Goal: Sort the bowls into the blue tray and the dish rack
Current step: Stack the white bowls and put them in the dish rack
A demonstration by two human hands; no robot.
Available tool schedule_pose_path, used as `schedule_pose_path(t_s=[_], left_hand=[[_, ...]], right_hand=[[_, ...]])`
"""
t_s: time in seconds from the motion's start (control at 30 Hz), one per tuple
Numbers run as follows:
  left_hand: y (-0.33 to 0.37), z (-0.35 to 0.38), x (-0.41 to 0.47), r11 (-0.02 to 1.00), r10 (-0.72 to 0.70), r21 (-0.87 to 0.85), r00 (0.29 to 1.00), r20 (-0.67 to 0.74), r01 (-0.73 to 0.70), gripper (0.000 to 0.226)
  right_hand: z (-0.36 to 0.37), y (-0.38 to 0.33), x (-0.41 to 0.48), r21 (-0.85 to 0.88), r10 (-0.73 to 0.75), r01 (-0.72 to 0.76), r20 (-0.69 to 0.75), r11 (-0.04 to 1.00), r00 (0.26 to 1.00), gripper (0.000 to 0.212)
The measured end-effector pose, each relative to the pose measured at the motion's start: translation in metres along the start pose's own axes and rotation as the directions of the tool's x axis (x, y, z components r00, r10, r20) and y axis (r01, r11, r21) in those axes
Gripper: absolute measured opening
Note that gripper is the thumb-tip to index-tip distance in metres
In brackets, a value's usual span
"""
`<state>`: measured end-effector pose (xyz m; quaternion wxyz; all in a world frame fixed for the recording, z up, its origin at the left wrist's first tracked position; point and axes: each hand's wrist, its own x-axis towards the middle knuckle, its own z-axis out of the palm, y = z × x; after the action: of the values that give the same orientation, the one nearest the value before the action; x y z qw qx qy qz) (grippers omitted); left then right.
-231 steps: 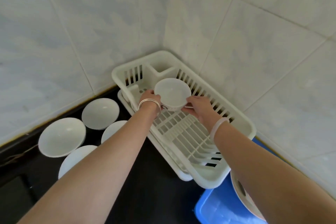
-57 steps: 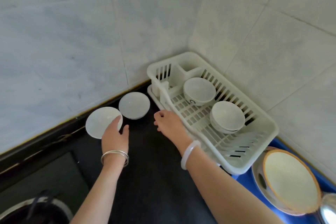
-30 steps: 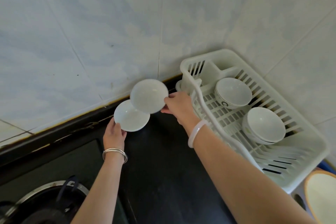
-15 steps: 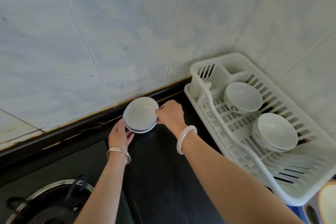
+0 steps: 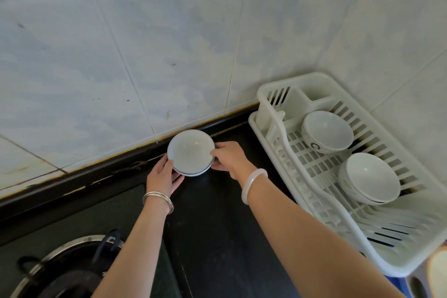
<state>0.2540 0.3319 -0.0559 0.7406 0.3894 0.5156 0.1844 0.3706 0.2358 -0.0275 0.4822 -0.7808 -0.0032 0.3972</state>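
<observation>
Bowls, where they were: two shallow white bowls (image 5: 191,152) sat nested as one stack, on or just above the black counter (image 5: 217,237) close to the tiled wall (image 5: 169,43). Couldn't tell if the stack was fully lifted.
Left hand (image 5: 162,176): cupped under the stack's near-left edge, fingers curled up against the lower bowl. Looked like it was there to carry the weight from below.
Right hand (image 5: 231,158): fingertips and thumb pinched on the right rim, probably just keeping the top bowl from sliding off.
Stove burner (image 5: 60,271): near-left corner, nothing to do with any of this.
Dish rack (image 5: 343,232): off to the right, already holding a bowl with a dark letter mark (image 5: 326,132) at the back and another stack of white bowls (image 5: 371,179) nearer.
Blue tray (image 5: 399,282): only a sliver visible past the rack's near end.
What changed: a second earlier the two bowls were separate, one in each hand, the right one held higher. They'd since been stacked together and both hands closed in on the pile.
My guess: stacking them so both go over in one trip.
</observation>
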Motion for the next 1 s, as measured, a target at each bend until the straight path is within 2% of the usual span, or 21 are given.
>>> schedule_pose_path(t_s=[0.13, 0.23, 0.47, 0.6, 0.7, 0.77, 0.83, 0.9, 1.0], left_hand=[[0.006, 0.006, -0.011, 0.997, 0.042, 0.064, 0.999, 0.027, -0.043, 0.035], [0.015, 0.02, -0.025, 0.993, 0.082, 0.083, 0.993, 0.083, -0.089, 0.032], [0.04, 0.084, -0.074, 0.978, 0.115, 0.126, 0.932, 0.345, -0.168, 0.027], [0.039, 0.134, -0.103, 0.961, 0.059, 0.204, 0.863, 0.502, -0.185, 0.029], [0.032, 0.172, -0.117, 0.918, -0.011, 0.329, 0.816, 0.578, -0.222, 0.029], [0.027, 0.194, -0.121, 0.881, -0.087, 0.42, 0.797, 0.598, -0.219, 0.035], [0.021, 0.211, -0.122, 0.852, -0.159, 0.481, 0.772, 0.615, -0.207, 0.036], [0.015, 0.223, -0.119, 0.813, -0.228, 0.545, 0.749, 0.622, -0.205, 0.037], [0.006, 0.236, -0.112, 0.696, -0.317, 0.67, 0.727, 0.609, -0.258, 0.038]], right_hand=[[-0.008, 0.006, -0.007, 0.039, -0.023, 0.024, -0.037, 0.999, 0.999, 0.033], [-0.027, 0.005, -0.022, 0.081, -0.091, 0.097, -0.075, 0.992, 0.993, 0.032], [-0.111, -0.016, -0.081, 0.153, -0.162, 0.207, -0.265, 0.966, 0.95, 0.032], [-0.166, -0.011, -0.11, 0.151, -0.163, 0.233, -0.377, 0.961, 0.912, 0.023], [-0.199, 0.002, -0.121, 0.202, -0.09, 0.196, -0.438, 0.96, 0.894, 0.015], [-0.213, 0.013, -0.122, 0.235, -0.039, 0.172, -0.483, 0.957, 0.875, 0.017], [-0.223, 0.027, -0.119, 0.276, 0.013, 0.15, -0.513, 0.949, 0.858, 0.008], [-0.229, 0.041, -0.115, 0.339, 0.073, 0.123, -0.512, 0.933, 0.856, 0.018], [-0.232, 0.058, -0.111, 0.385, 0.147, 0.064, -0.492, 0.921, 0.858, 0.013]])
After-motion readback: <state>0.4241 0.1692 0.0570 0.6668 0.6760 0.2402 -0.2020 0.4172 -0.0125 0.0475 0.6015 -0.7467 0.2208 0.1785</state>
